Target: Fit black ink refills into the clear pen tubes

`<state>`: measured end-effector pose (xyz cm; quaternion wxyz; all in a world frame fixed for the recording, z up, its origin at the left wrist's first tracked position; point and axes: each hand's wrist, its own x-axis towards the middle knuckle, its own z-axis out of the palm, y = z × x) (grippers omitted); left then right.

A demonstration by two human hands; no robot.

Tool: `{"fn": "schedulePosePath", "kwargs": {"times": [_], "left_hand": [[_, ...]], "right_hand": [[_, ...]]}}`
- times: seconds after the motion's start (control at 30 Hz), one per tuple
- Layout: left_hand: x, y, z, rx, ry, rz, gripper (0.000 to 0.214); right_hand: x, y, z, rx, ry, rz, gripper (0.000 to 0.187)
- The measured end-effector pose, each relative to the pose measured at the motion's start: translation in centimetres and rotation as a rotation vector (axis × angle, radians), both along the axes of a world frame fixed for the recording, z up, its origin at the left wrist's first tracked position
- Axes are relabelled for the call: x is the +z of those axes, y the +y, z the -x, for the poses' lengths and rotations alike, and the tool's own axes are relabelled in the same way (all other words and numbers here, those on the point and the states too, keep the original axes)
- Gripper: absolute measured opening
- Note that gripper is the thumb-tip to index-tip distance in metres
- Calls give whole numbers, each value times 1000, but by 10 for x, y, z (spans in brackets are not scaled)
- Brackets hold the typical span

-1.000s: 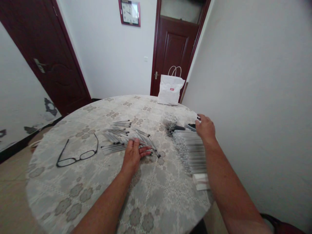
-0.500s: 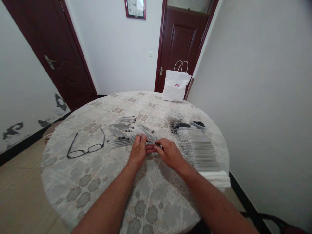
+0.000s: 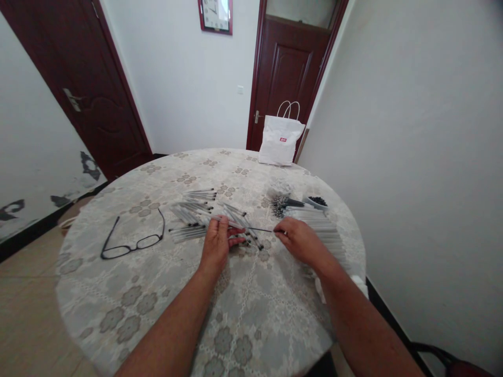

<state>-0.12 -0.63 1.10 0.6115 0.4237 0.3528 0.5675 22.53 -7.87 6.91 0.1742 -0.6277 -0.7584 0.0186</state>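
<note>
My left hand [image 3: 216,243] is over the middle of the table, thumb and forefinger pinched on a pale pen barrel, mostly hidden by the fingers; its other fingers are spread. A thin dark pen refill [image 3: 260,229] stretches from there to my right hand [image 3: 299,240], whose fingertips pinch its far end. Whether the refill sits inside the barrel is too small to tell. Pale pens with dark ends [image 3: 188,233] lie in loose groups left of and behind my left hand. More such pens [image 3: 253,240] lie just beyond its fingers.
Right of my right hand lie stacked translucent tubes [image 3: 332,241]. Behind them are a bundle of dark refills [image 3: 293,202] and a dish of small black parts [image 3: 318,201]. Eyeglasses [image 3: 133,247] rest at the left. A white paper bag [image 3: 281,141] stands at the far edge.
My right hand has moved right, away from my left hand, and the dark refill now shows stretched between them. The view has shifted slightly.
</note>
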Motion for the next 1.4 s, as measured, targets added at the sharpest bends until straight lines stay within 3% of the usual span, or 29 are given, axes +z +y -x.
{"fn": "schedulePosePath", "kwargs": {"times": [0.1, 0.27, 0.4, 0.57, 0.73, 0.87, 0.97, 1.1, 1.27, 1.4], "left_hand": [[0, 1, 1, 45, 4, -10, 37], [1, -3, -2, -64, 90, -10, 39], [3, -8, -4, -165, 183, -19, 40], [4, -11, -3, -227, 211, -15, 39], [1, -11, -2, -297, 213, -18, 38], [-1, -12, -4, -350, 231, -5, 39], [2, -15, -4, -370, 191, -2, 39], [7, -16, -2, -393, 125, 3, 42], [6, -18, -2, -466, 87, 30, 42], [5, -17, -2, -456, 119, 34, 43]], "right_hand": [[20, 7, -44, -181, -176, 12, 21], [31, 38, -98, -488, -349, 23, 29], [24, 58, -116, -538, -367, 85, 28], [17, 61, -121, -569, -383, 70, 30], [13, 46, -98, -536, -305, -48, 30], [5, 20, -37, -228, -20, -145, 24], [-5, -1, 18, 4, 263, -106, 19], [-20, -10, 62, 74, 394, -136, 16], [-29, -9, 62, 48, 365, -127, 15], [-19, -15, 30, 42, 214, -121, 10]]}}
